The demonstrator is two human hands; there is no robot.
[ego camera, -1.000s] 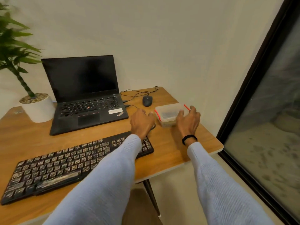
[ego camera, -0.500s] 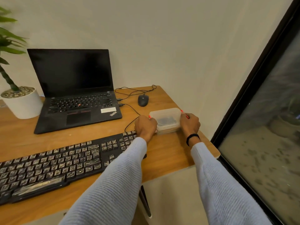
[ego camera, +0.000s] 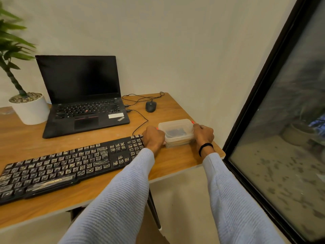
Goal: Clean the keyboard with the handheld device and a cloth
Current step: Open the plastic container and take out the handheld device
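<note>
Head view: where does the keyboard (ego camera: 70, 164) lie?

On the wooden table (ego camera: 26, 140), toward 8 o'clock in the frame, flat and keys up. Pale smears cover the key tops.

And its long axis?

It runs roughly along the 8-to-2 o'clock line. The number-pad end points toward 2 o'clock, at a clear plastic box (ego camera: 177, 131) just beside it. The space-bar edge faces the person, toward 6 o'clock.

What are the hands doing?

Both are on that box, which sits near the table's right edge, at about 3 o'clock from the number pad. The left hand (ego camera: 153, 140) has its fingers curled against the box's left end. The right hand (ego camera: 203, 136) grips the right end, thumb on the lid's rim. A red clip shows at each end.

Anything inside?

Something dark and bluish under the lid, too blurred to name.

Does the left arm touch the keyboard?

The pale sleeve (ego camera: 137, 166) crosses above the number-pad end; I cannot tell whether it touches.

What else is there?

An open black laptop (ego camera: 84, 95) at 12 o'clock from the keyboard, screen dark. A black mouse (ego camera: 150, 106) sits at 12 o'clock from the box, and a cable (ego camera: 140, 118) runs from the laptop's side. A white plant pot (ego camera: 30, 108) stands at 9 o'clock from the laptop. A black band (ego camera: 205, 147) circles the right wrist, and a dark-framed glass pane (ego camera: 281, 138) fills the right side.
</note>
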